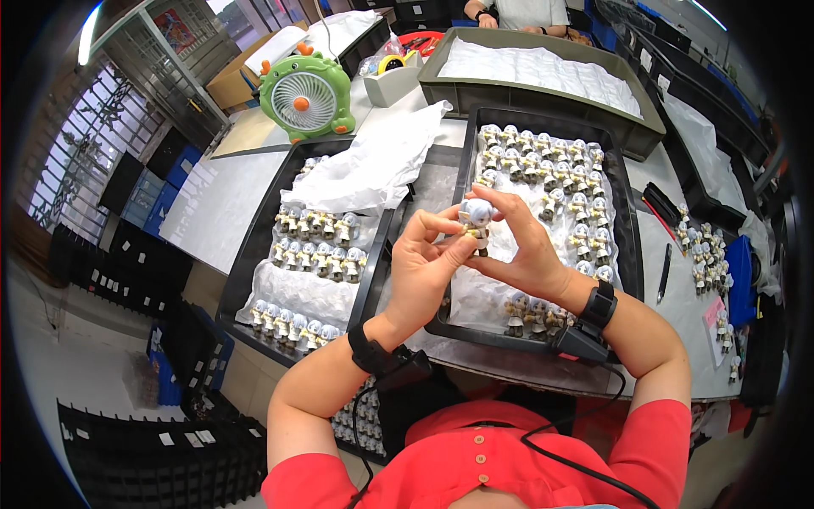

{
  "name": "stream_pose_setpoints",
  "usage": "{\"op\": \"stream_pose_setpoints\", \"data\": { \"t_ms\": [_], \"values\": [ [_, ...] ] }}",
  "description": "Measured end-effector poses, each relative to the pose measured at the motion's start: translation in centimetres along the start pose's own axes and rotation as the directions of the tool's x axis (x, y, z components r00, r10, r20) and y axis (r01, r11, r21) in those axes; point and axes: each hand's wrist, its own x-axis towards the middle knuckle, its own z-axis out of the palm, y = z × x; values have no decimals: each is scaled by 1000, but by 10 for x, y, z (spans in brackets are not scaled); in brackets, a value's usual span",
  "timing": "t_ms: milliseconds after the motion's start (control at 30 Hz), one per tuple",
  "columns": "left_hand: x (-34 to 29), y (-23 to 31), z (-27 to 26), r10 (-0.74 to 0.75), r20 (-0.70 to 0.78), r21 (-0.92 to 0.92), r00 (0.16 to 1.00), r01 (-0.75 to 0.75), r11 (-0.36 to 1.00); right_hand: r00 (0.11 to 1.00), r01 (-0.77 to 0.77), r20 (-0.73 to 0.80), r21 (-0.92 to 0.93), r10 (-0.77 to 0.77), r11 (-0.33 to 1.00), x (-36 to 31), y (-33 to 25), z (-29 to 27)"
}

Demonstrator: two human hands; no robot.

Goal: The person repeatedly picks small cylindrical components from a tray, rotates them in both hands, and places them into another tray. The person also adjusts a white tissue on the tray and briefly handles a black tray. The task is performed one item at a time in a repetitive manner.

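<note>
A small figurine (476,214) with pale blue-grey hair and a white and yellow outfit is held upright between my two hands. My left hand (421,261) pinches its body from the left with thumb and fingertips. Curled round its other side is my right hand (532,248), with the forefinger at the head and the thumb below. Under my hands lies a black tray (629,225) lined with white padding and bearing rows of similar figurines (555,165). Left of it is another black tray (240,276) with more figurines (318,259), partly covered by a white sheet (366,163).
A green animal-shaped fan (307,95) stands at the back left. Behind the trays is an olive bin (543,76) with white padding. Loose figurines (705,254) and a black pen-like tool (665,273) lie at the right. Another person (530,13) is at the far side.
</note>
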Motion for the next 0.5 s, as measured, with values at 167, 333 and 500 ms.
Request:
{"op": "stream_pose_setpoints", "data": {
  "t_ms": [167,333,500],
  "values": [
    [5,0,-7,-230,-4,-193,973,225,955,981,-178,85,69,172,982,0,-3,-2],
    [8,-1,-11,-317,28,-282,948,311,907,993,-116,26,66,115,991,-1,2,-3],
    [7,-2,-12,-345,-39,-100,938,340,935,999,36,-19,-48,-37,998,3,-2,-8]
  ]
}}
